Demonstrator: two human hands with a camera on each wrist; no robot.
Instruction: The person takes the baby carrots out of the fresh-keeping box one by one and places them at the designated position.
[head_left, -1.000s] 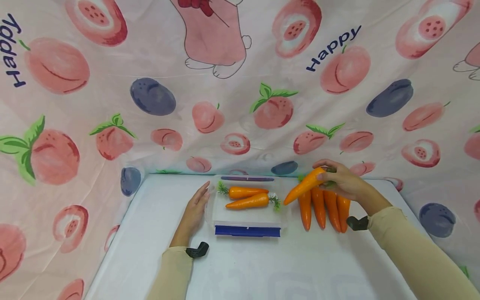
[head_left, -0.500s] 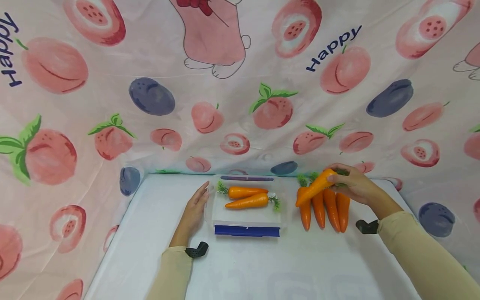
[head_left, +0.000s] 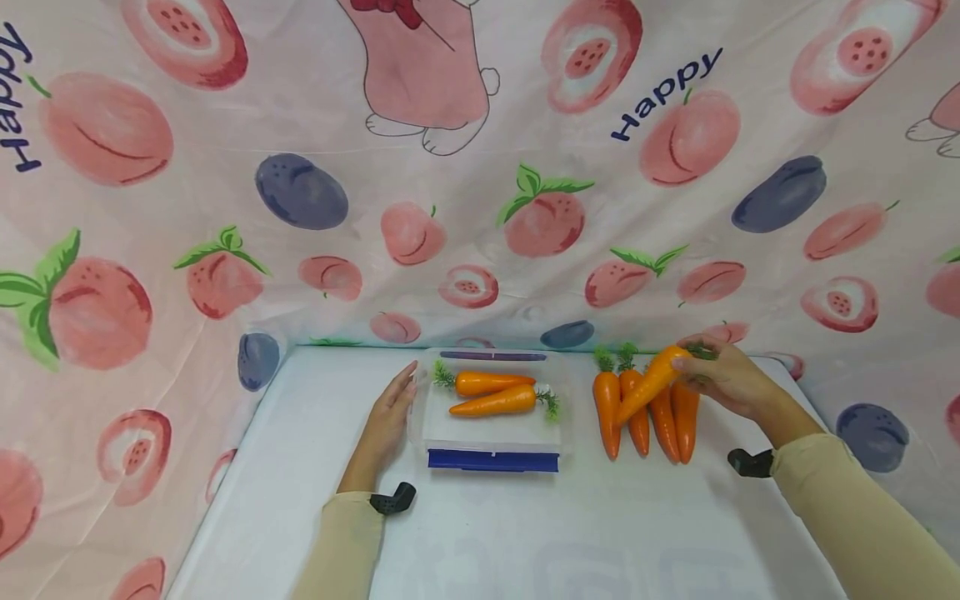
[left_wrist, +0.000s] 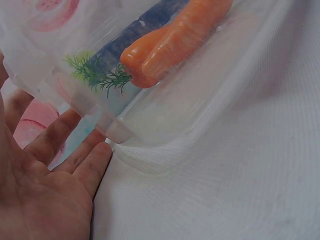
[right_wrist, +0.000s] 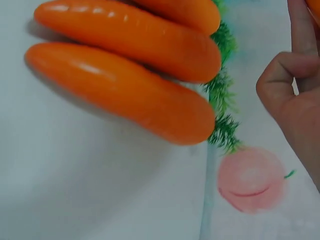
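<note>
My right hand (head_left: 723,377) pinches a carrot (head_left: 651,385) near its leafy top, holding it tilted above a row of several carrots (head_left: 663,425) on the table. In the right wrist view the row's carrots (right_wrist: 125,95) lie side by side, while the right hand (right_wrist: 295,95) shows only partly at the edge. A clear plastic box (head_left: 491,435) with blue clasps stands mid-table; two carrots (head_left: 495,402) lie in it, leafy ends opposite ways. Against the box's left wall my left hand (head_left: 388,421) rests with extended fingers (left_wrist: 92,165), touching the plastic in the left wrist view.
The white table (head_left: 495,533) ends at a fruit-printed cloth (head_left: 465,208) hanging behind and at both sides. A blue clasp flap (head_left: 492,461) sticks out at the box's front. The row of carrots lies right of the box.
My right hand has moved to the right with its carrot, away from the box and over the row, uncovering the row's left leafy tops. The left hand stays at the box.
</note>
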